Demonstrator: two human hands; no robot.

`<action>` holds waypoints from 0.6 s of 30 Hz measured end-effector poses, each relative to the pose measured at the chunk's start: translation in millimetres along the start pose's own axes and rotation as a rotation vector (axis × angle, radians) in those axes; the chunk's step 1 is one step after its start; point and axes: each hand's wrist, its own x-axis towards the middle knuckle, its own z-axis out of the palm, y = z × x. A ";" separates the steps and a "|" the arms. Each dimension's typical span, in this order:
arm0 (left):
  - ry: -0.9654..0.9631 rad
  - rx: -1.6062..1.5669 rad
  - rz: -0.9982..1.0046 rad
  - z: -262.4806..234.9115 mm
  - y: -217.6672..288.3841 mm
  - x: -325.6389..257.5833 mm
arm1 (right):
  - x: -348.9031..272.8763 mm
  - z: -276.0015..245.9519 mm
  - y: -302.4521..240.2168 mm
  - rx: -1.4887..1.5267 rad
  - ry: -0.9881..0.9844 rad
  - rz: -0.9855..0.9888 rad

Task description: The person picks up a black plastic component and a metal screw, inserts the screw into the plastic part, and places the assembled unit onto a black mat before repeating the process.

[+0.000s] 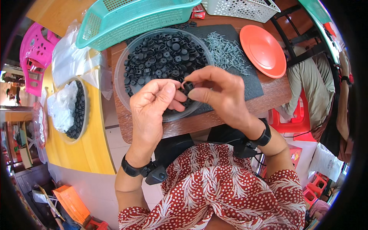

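Note:
My left hand and my right hand meet over the near rim of a clear round bowl full of small black plastic parts. Between the fingertips of both hands sits one small black part; the right thumb and forefinger pinch it, and the left fingers curl against it. A pile of small metal screws lies on a dark mat just right of the bowl. Both wrists wear black bands.
A teal basket and a white basket stand behind the bowl, an orange plate at the right. To the left, a yellow round table carries another bowl of black parts and plastic bags. Another person sits at the far right.

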 end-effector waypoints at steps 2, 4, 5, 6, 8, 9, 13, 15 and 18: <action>-0.024 -0.144 -0.069 3.0 1.6 -0.9 | 6.3 -1.5 -7.1 -0.754 -0.071 -0.832; -0.062 -0.349 -0.148 6.2 0.7 -0.9 | 9.4 6.6 -6.9 -0.785 -0.052 -0.931; -0.063 -0.351 -0.148 6.7 -1.0 -0.9 | 10.6 9.1 -6.4 -0.816 -0.031 -1.030; -0.058 -0.372 -0.145 6.9 -2.7 -1.0 | 13.8 7.3 -6.0 -0.804 -0.045 -1.020; -0.044 -0.395 -0.136 5.8 -3.3 -2.7 | 13.4 4.5 -13.4 -0.803 -0.071 -0.944; -0.026 -0.419 -0.146 5.6 -3.3 -3.7 | 12.8 3.2 -16.7 -0.802 -0.091 -0.865; 0.016 -0.383 -0.157 10.8 -1.0 -5.9 | 9.9 2.5 -16.5 -0.766 -0.083 -0.825; 0.013 -0.431 -0.208 7.0 -1.0 -4.6 | 9.7 4.8 -17.9 -0.757 -0.083 -0.784; -0.066 -0.569 -0.296 -3.1 -9.0 2.8 | 11.5 6.3 -12.1 -0.686 -0.056 -0.671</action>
